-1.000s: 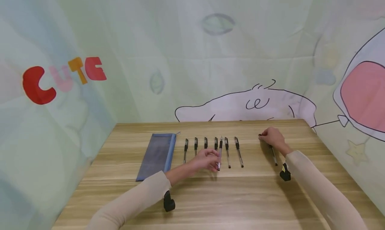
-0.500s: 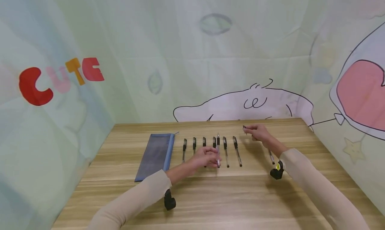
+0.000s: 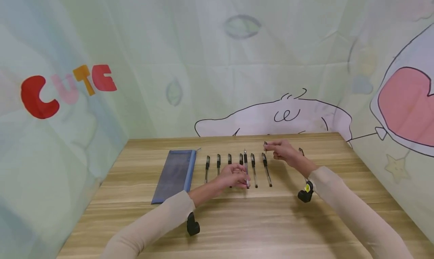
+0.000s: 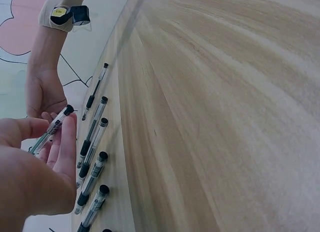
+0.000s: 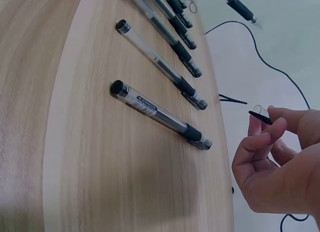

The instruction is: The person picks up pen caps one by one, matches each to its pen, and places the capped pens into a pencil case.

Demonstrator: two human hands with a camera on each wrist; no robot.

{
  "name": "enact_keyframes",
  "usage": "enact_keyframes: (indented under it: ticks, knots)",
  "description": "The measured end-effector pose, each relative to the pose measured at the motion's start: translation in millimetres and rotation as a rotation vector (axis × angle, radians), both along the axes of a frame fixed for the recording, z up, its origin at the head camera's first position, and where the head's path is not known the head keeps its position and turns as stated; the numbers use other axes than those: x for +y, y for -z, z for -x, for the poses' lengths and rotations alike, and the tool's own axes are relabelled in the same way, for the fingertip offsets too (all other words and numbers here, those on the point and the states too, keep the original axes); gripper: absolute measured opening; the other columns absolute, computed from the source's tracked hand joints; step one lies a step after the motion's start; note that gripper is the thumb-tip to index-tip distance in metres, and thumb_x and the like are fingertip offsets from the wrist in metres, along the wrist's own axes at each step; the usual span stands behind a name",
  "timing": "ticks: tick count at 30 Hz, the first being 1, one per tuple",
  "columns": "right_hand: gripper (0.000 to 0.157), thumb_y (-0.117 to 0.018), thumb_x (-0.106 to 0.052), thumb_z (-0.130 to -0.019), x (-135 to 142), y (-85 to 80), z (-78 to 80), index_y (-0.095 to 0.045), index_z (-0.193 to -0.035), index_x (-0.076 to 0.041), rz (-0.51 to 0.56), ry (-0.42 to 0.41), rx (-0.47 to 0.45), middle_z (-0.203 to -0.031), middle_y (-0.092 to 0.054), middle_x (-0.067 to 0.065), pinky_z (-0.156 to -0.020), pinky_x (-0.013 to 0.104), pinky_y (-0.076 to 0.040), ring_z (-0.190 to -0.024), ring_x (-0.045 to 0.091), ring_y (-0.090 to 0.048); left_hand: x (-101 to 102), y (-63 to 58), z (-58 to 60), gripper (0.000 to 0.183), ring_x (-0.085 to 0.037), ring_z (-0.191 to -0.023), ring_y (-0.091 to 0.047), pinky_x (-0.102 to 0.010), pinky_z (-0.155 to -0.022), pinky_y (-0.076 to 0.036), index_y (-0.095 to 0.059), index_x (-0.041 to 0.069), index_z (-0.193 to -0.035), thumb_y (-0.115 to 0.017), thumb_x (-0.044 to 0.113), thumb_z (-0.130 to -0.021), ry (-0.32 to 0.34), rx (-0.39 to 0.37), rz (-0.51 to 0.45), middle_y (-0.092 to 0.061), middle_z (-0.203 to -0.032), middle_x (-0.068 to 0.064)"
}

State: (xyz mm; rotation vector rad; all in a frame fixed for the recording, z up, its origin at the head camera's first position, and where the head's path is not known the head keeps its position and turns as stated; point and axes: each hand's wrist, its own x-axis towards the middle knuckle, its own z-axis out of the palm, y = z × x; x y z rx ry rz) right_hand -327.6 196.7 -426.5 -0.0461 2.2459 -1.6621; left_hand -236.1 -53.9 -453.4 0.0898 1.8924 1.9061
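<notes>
My left hand [image 3: 233, 177] pinches an uncapped gel pen [image 4: 54, 126] between thumb and fingers, raised over the row of pens. Its bare tip and black grip point away from me in the head view. My right hand [image 3: 285, 153] pinches a clear pen cap [image 5: 262, 113] with a black clip between thumb and fingertips, to the right of the held pen's tip and apart from it. Several capped gel pens [image 3: 267, 170] lie side by side on the table beneath and beside the hands. One more pen [image 3: 301, 151] lies farther right, partly hidden by my right forearm.
A blue mesh zip pouch [image 3: 173, 176] lies flat left of the pens on the wooden table [image 3: 237, 229]. A printed cloth backdrop [image 3: 152, 82] stands behind the table and along its sides. A dark cable [image 5: 257, 46] shows beyond the table edge.
My right hand has lifted the cap and carried it left, away from the pen at the far right, toward the held pen's tip. My left hand has stayed nearly in place.
</notes>
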Motion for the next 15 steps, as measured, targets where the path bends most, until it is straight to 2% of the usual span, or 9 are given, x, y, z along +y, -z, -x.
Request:
enact_keyframes:
  ticks: [5,11,15]
  knots:
    - [0.045,-0.064,-0.019,-0.102,-7,0.2,-1.7,-0.057,-0.134,0.012,0.026,-0.034,0.019,-0.093,-0.065,-0.008,-0.057,0.016,-0.043,-0.060,0.002,-0.044,-1,3.3,2.1,0.034,-0.013,-0.071,-0.070,-0.029,-0.074,-0.065,-0.059,-0.002,-0.120,-0.071,0.000,-0.089,-0.005,0.004,0.004,-0.075,-0.094,-0.007]
    - [0.048,-0.063,-0.020,-0.103,-15,-4.0,-5.9,-0.054,-0.139,0.010,0.024,-0.040,0.002,-0.095,-0.064,-0.007,-0.060,0.016,-0.045,-0.062,0.002,-0.045,0,3.1,2.9,0.037,-0.013,-0.076,-0.072,-0.031,-0.078,-0.065,-0.057,-0.004,-0.125,-0.072,0.000,-0.091,0.006,0.001,-0.019,-0.074,-0.110,-0.021]
    - [0.048,-0.061,-0.021,-0.103,-19,-7.3,-8.2,-0.053,-0.141,0.007,0.021,-0.044,-0.016,-0.096,-0.064,-0.007,-0.063,0.017,-0.045,-0.064,0.003,-0.045,2,2.7,1.8,0.040,-0.014,-0.078,-0.074,-0.032,-0.079,-0.065,-0.057,-0.005,-0.128,-0.072,0.000,-0.091,0.014,0.007,-0.020,-0.074,-0.112,-0.022]
